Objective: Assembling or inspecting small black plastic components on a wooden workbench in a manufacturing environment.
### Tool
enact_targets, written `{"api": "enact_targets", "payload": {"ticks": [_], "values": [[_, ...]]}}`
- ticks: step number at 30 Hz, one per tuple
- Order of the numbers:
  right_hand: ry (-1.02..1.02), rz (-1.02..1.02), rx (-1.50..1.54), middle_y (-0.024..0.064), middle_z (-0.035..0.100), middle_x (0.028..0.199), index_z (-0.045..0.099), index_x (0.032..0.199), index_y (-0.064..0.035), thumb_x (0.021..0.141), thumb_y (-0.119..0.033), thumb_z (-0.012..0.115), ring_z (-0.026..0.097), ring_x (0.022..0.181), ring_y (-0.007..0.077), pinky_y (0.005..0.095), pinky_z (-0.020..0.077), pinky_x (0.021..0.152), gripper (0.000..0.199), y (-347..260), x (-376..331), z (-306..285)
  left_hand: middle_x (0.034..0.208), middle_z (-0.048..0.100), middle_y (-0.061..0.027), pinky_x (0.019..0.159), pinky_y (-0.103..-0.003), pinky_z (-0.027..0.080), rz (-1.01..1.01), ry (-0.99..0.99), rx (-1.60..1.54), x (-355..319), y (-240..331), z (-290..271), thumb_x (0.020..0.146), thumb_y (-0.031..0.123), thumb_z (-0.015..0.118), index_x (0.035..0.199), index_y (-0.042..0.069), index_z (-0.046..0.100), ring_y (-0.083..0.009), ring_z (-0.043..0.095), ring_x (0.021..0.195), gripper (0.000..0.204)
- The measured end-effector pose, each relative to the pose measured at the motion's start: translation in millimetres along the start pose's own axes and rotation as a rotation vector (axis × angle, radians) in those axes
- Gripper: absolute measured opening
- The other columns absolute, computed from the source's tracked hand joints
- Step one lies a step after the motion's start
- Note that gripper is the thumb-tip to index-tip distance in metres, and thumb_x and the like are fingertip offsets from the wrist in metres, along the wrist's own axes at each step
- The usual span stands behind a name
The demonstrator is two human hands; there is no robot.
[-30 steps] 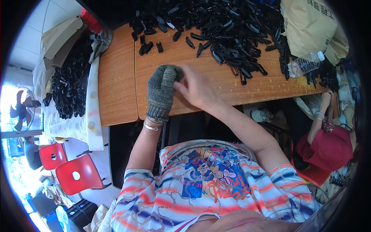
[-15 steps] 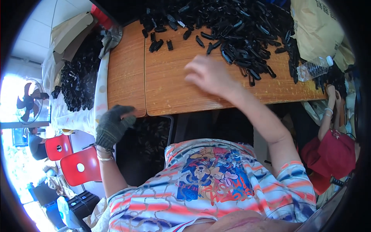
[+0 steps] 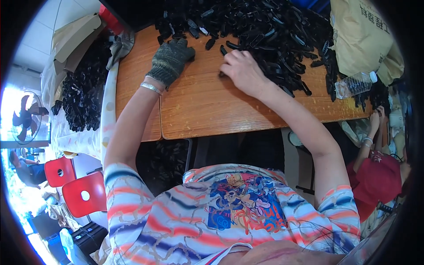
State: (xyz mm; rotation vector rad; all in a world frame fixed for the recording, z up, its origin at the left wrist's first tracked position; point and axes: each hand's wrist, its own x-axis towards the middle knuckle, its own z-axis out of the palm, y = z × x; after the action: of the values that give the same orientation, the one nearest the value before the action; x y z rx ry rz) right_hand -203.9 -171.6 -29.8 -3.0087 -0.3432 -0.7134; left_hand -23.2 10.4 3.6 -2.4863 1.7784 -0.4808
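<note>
A large heap of small, elongated black plastic parts (image 3: 274,42) covers the far side of the wooden table (image 3: 194,112). My left hand (image 3: 170,62), in a dark grey knitted glove, is at the heap's left edge. Its fingers curl down toward the tabletop and hide whatever is under them. My bare right hand (image 3: 245,73) rests at the heap's near edge with bent fingers. A dark piece shows beneath its thumb, and another black part (image 3: 223,50) lies just beyond the fingertips.
A clear plastic bottle (image 3: 353,86) lies by a brown paper sack (image 3: 360,39) at right. Another person's hands (image 3: 377,115) work at the table's right end. More black parts (image 3: 84,97) fill a plastic-lined area at left, near red chairs (image 3: 84,194) and a fan (image 3: 28,117).
My left hand has moved from below the table's front edge up and forward onto the tabletop, over loose parts. My right hand has shifted slightly right, its fingers now at the heap's edge.
</note>
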Motion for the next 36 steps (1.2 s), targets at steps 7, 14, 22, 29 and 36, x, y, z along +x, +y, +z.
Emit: {"api": "enact_targets", "payload": {"ticks": [7,14,22,29,36], "values": [[-0.115,0.068,0.163,0.012,0.064,0.09,0.07,0.084,-0.004,0.085,-0.012,0.059,0.065,0.085,0.0284,0.041,0.0494,0.075,0.014,-18.3,20.5,3.3,0.102,0.067,-0.0106,0.08,-0.043,0.053,-0.157,-0.053,-0.153,-1.3,23.9,-7.7,0.084,0.026,0.071,0.1,0.01,0.069,-0.0295,0.067,0.093,0.022],[-0.185,0.258,0.303,0.0123,0.063,0.095,0.068,0.096,-0.0028,0.089,-0.015,0.068,0.067,0.082,0.0319,0.0411,0.055,0.072,0.015,-11.9,21.4,0.7,0.093,0.068,-0.0076,0.073,-0.032,0.054,-0.534,0.108,-0.867,-37.9,46.7,-4.7,0.083,0.015,0.074,0.115,0.006,0.065,-0.0178,0.066,0.079,0.035],[-0.168,0.308,0.53,0.0113,0.059,0.108,0.064,0.106,-0.0005,0.086,-0.003,0.071,0.065,0.097,0.0291,0.0386,0.0537,0.086,0.022,-2.0,18.6,-9.1,0.099,0.066,-0.0074,0.069,-0.026,0.053,-0.64,0.068,-1.764,-51.8,60.2,-10.6,0.091,0.009,0.068,0.127,0.0,0.059,-0.0147,0.063,0.078,0.038],[-0.214,0.362,0.414,0.0118,0.06,0.1,0.064,0.103,-0.001,0.087,-0.004,0.07,0.066,0.092,0.0298,0.0378,0.0545,0.082,0.018,-6.5,18.2,-14.1,0.089,0.068,-0.0075,0.064,-0.025,0.053,-0.715,-0.004,-1.82,-52.2,68.6,-13.3,0.091,0.014,0.071,0.113,-0.001,0.063,-0.0145,0.067,0.075,0.028],[0.009,0.229,0.476,0.0129,0.062,0.103,0.064,0.105,-0.0017,0.091,-0.006,0.063,0.067,0.084,0.0304,0.0392,0.0539,0.073,0.014,-17.6,11.7,-9.1,0.085,0.069,-0.0081,0.061,-0.024,0.052,-0.647,-0.036,-1.769,-38.1,81.6,-9.6,0.089,0.016,0.074,0.102,0.001,0.065,-0.0135,0.065,0.07,0.021]]}}
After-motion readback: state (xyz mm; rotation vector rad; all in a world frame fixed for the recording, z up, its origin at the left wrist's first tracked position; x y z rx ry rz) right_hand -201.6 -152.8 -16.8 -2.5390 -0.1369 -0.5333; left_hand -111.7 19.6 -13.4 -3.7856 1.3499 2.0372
